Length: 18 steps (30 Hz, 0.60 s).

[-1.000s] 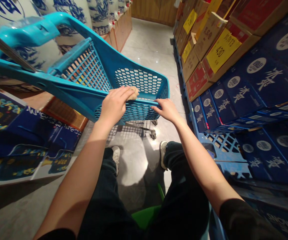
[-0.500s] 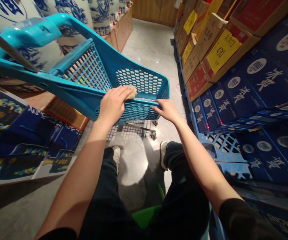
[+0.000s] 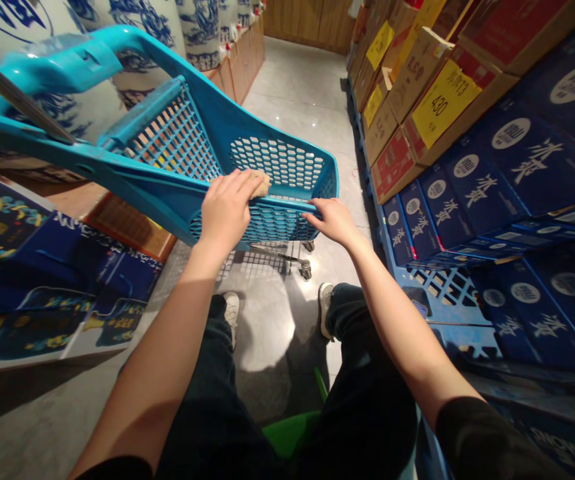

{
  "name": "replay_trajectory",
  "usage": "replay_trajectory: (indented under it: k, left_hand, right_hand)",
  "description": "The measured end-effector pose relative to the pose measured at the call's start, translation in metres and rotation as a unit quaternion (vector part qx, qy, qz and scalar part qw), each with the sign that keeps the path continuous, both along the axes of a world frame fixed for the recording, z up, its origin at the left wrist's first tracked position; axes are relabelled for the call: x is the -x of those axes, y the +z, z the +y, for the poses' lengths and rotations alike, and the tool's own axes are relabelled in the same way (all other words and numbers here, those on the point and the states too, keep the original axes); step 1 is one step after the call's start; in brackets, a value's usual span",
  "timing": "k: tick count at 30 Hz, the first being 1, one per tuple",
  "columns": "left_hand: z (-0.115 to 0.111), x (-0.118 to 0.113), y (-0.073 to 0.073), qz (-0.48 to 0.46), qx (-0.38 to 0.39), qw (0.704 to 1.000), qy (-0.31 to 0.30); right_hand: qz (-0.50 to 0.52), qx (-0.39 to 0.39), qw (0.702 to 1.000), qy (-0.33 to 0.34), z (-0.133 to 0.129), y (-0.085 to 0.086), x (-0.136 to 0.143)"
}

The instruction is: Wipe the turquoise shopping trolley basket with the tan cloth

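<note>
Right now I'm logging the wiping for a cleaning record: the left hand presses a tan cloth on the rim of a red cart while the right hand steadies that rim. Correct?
Not quite: the cart is blue, not red, as the head view shows. The rest holds: the left hand presses the tan cloth on its rim and the right hand steadies that rim.

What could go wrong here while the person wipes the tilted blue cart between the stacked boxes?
1. The cart is tipped up on its wheels; only the right hand steadies its rim, so it might roll or drop.
2. The left hand presses a cloth on the rim; it could slip into the mesh holes.
3. Blue boxes stand close by and could be bumped.
</note>
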<state>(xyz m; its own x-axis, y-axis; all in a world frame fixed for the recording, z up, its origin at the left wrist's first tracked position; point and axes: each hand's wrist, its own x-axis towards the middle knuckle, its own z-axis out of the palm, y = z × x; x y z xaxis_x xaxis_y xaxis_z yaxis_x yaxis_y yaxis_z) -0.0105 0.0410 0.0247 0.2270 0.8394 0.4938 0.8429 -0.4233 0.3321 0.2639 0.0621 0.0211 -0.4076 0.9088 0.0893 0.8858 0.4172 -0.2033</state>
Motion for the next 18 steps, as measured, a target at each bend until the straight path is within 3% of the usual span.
replay_trajectory:
  k: [2, 8, 14, 16, 18]
  left_hand:
    - [-0.002, -0.004, -0.001, 0.001, 0.000, 1.000, -0.003]
    - [-0.012, -0.032, -0.004, 0.037, 0.021, 0.993, -0.108]
    - [-0.001, 0.008, 0.001, 0.003, 0.007, 1.000, 0.013]
    - [-0.002, 0.008, 0.001, 0.002, 0.013, 0.999, 0.029]
    - [-0.007, -0.006, -0.001, 0.016, 0.014, 1.000, 0.000]
  right_hand:
    - [0.000, 0.001, 1.000, -0.001, 0.000, 0.001, 0.001]
    - [0.009, 0.004, 1.000, 0.007, -0.001, 0.002, 0.001]
    - [-0.004, 0.007, 1.000, -0.003, -0.002, 0.004, 0.002]
    - [-0.003, 0.006, 1.000, -0.003, -0.002, 0.003, 0.002]
    - [0.001, 0.003, 1.000, -0.001, -0.001, 0.002, 0.002]
